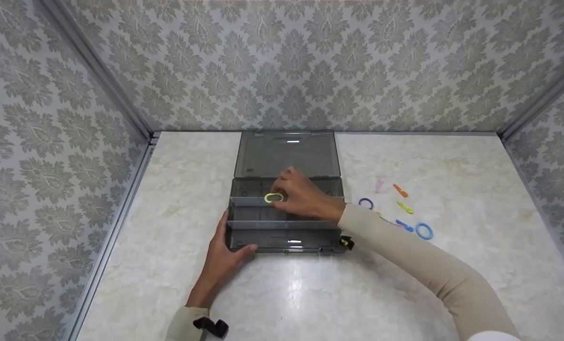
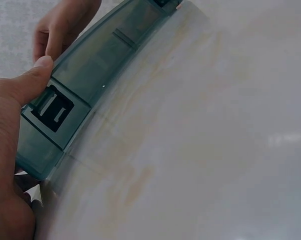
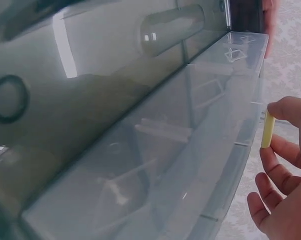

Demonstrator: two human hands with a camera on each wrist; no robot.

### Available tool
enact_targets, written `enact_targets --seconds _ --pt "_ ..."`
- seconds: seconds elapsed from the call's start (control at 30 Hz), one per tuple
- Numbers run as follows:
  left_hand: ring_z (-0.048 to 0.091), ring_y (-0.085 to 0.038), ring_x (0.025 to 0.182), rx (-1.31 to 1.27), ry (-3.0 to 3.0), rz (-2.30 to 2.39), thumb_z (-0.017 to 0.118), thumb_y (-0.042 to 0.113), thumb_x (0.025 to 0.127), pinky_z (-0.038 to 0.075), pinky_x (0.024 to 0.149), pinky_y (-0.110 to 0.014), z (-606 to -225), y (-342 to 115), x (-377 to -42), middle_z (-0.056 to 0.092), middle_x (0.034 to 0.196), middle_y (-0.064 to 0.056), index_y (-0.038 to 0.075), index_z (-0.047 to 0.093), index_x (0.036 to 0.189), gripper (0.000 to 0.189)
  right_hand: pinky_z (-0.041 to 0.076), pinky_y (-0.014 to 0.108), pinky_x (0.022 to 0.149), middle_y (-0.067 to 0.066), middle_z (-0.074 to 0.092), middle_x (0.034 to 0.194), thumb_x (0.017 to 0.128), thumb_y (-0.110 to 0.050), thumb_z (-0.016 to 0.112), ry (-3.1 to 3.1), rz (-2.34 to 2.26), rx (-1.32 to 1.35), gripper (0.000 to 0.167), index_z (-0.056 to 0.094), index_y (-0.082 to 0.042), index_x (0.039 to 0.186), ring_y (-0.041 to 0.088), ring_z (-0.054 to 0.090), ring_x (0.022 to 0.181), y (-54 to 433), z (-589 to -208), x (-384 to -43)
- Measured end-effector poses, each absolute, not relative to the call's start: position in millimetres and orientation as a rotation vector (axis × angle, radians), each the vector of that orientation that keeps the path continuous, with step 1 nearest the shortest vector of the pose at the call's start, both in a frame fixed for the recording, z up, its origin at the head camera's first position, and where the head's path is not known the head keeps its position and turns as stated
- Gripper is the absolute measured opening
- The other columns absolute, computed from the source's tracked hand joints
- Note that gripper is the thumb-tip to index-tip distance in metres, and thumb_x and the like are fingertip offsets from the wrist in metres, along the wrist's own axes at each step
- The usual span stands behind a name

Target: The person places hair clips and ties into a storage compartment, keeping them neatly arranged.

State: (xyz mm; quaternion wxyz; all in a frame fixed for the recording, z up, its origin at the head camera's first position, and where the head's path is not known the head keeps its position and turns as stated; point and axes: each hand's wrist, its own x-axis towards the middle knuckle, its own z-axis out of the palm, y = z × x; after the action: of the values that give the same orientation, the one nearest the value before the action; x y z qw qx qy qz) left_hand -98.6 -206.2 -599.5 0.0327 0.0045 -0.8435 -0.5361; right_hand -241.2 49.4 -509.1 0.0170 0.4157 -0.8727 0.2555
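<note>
A grey translucent organizer box (image 1: pixel 284 237) lies on the table with its lid (image 1: pixel 286 154) folded back. My left hand (image 1: pixel 222 260) grips its front left corner, the thumb on the front wall and the fingers along the left side. In the left wrist view that thumb rests near the latch on the box's front (image 2: pixel 98 70). Over the middle compartments, my right hand (image 1: pixel 301 194) pinches a yellow ring (image 1: pixel 273 198) between thumb and fingertips. Seen edge-on in the right wrist view, the yellow ring (image 3: pixel 267 130) is above a clear divider (image 3: pixel 200 125).
Right of the box lie a purple ring (image 1: pixel 366 203), a blue ring (image 1: pixel 424 231), a blue clip (image 1: pixel 404 226), an orange clip (image 1: pixel 400 190), a yellow-green clip (image 1: pixel 404 207) and a pale pink piece (image 1: pixel 379 184). A patterned wall (image 1: pixel 286 61) stands behind the table.
</note>
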Motion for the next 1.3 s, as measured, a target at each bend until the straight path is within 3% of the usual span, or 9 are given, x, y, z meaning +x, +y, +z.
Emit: enact_targets --seconds 0.6,1.0,1.3 --pt "0.020 -0.039 0.168 0.021 -2.603 -1.680 0.097 0.035 0.088 0.022 0.136 -0.059 -601.9 -206.6 -98.8 0.020 0.182 -0.020 0.007 0.015 0.177 0.124 0.056 0.047 0.095 0.009 0.075 0.114 0.099 -0.027 0.084 -2.685 0.792 1.427 0.026 0.083 -0.007 0.115 0.027 0.061 0.108 6.4 -515.9 -240.8" --pt "0.022 -0.038 0.168 0.050 -2.603 -1.701 0.096 0.038 0.088 0.024 0.135 -0.060 -600.4 -208.6 -97.6 0.022 0.182 -0.018 0.013 0.014 0.178 0.124 0.052 0.045 0.084 0.007 0.071 0.100 0.098 -0.030 0.086 -2.672 0.664 1.467 0.025 0.084 -0.008 0.111 0.026 0.058 0.100 -13.1 -519.2 -235.2" --pt "0.020 -0.038 0.168 0.047 -2.596 -1.707 0.097 0.035 0.088 0.023 0.136 -0.059 -600.3 -209.6 -98.4 0.020 0.182 -0.018 0.011 0.015 0.178 0.124 0.049 0.042 0.087 0.005 0.070 0.100 0.099 -0.031 0.084 -2.733 0.663 1.494 0.028 0.084 -0.009 0.116 0.023 0.054 0.097 -15.1 -513.2 -238.9"
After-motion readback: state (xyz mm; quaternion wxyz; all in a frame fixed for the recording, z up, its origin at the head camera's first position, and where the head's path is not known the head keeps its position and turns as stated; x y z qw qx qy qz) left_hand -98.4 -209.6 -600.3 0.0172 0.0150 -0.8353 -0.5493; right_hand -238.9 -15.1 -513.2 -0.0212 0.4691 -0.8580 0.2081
